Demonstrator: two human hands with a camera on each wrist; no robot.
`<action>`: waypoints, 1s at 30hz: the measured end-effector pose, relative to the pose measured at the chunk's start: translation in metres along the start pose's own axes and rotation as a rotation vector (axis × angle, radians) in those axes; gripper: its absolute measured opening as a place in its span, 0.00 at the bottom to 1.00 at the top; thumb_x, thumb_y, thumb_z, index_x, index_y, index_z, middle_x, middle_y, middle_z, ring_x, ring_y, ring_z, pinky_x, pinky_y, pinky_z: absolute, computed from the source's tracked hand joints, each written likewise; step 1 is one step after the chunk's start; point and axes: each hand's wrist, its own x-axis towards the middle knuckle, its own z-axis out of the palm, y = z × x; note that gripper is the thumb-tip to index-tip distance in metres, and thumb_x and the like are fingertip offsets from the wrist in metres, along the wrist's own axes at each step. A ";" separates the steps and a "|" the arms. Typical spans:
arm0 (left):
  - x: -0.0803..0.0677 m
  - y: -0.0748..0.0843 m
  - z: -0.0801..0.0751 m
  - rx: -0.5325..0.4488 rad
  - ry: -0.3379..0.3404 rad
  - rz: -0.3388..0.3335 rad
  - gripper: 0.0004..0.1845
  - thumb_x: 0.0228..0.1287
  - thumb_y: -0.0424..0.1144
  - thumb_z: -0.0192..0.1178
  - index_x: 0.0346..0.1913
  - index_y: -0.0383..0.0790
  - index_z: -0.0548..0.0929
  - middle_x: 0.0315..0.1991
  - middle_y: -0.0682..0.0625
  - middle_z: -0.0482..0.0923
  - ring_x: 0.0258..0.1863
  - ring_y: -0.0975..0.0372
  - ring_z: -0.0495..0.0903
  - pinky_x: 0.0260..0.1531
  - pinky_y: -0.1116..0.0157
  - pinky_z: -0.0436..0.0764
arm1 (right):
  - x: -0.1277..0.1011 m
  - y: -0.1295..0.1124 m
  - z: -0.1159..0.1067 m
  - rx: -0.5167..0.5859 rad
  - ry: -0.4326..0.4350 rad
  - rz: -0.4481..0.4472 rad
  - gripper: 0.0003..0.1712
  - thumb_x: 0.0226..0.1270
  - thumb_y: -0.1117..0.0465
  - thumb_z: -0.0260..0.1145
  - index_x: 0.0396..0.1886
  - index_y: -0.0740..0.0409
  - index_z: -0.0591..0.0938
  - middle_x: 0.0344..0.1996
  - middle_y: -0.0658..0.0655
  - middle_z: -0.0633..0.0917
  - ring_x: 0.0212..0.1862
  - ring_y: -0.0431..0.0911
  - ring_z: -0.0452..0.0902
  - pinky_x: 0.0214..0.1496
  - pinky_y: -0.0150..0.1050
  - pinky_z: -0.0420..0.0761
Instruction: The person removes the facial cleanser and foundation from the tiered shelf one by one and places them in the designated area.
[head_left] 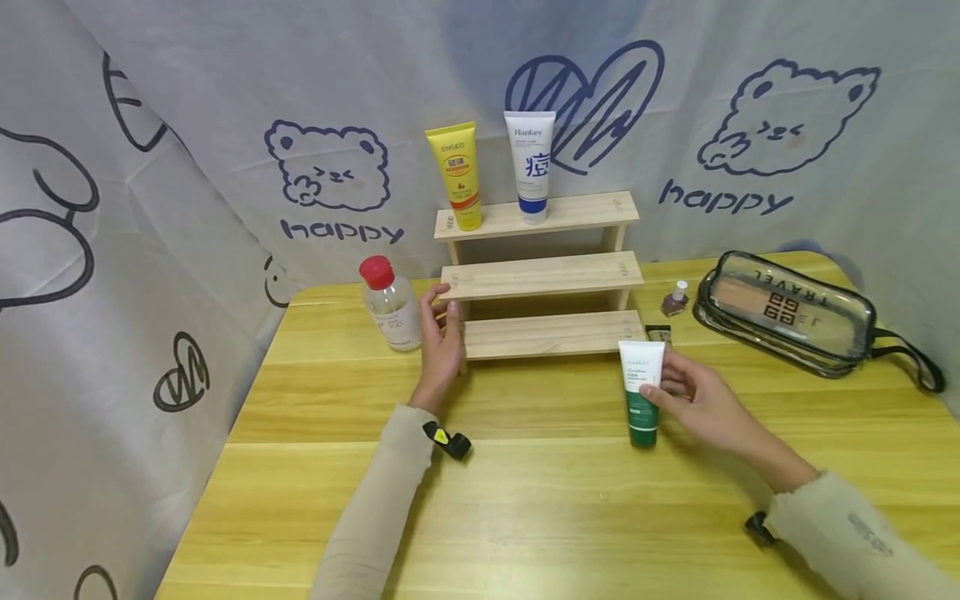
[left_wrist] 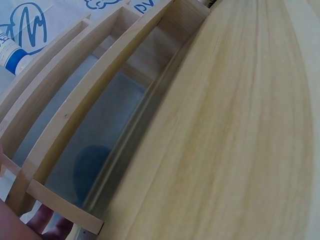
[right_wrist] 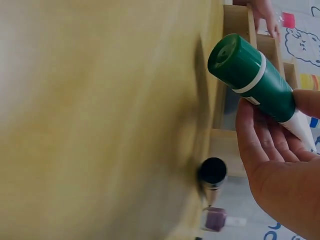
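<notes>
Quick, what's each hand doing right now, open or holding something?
Left hand: touching the left end of the wooden shelf; whether it grips cannot be told.
Right hand: closed, holding the green-and-white tube.

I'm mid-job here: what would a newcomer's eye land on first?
First, the yellow ENSEO tube and the white-and-blue Hankey tube, standing on the top tier of the wooden shelf. Then the green-and-white tube held in the right hand, near the shelf's right end. The red-capped bottle stands left of the shelf.
</notes>
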 end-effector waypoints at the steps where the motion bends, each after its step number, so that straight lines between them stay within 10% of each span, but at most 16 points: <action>1: 0.000 0.000 0.000 0.001 0.000 -0.003 0.20 0.90 0.40 0.46 0.77 0.50 0.66 0.62 0.41 0.72 0.55 0.51 0.74 0.57 0.59 0.74 | -0.002 0.002 0.001 -0.001 0.000 0.009 0.36 0.84 0.60 0.65 0.81 0.74 0.65 0.66 0.75 0.83 0.65 0.65 0.84 0.57 0.20 0.80; 15: 0.001 0.001 -0.001 -0.012 0.007 0.011 0.19 0.90 0.39 0.46 0.76 0.49 0.67 0.60 0.38 0.72 0.55 0.45 0.75 0.54 0.60 0.73 | -0.021 0.015 0.017 0.065 -0.085 0.208 0.34 0.82 0.56 0.69 0.74 0.74 0.71 0.54 0.66 0.86 0.48 0.46 0.85 0.41 0.39 0.90; 30: 0.001 0.000 0.001 -0.010 0.006 -0.001 0.20 0.90 0.40 0.46 0.77 0.50 0.66 0.60 0.40 0.71 0.54 0.48 0.74 0.54 0.61 0.73 | -0.031 0.006 0.023 -0.084 -0.022 0.182 0.24 0.79 0.61 0.70 0.67 0.68 0.77 0.39 0.59 0.87 0.28 0.45 0.83 0.27 0.39 0.86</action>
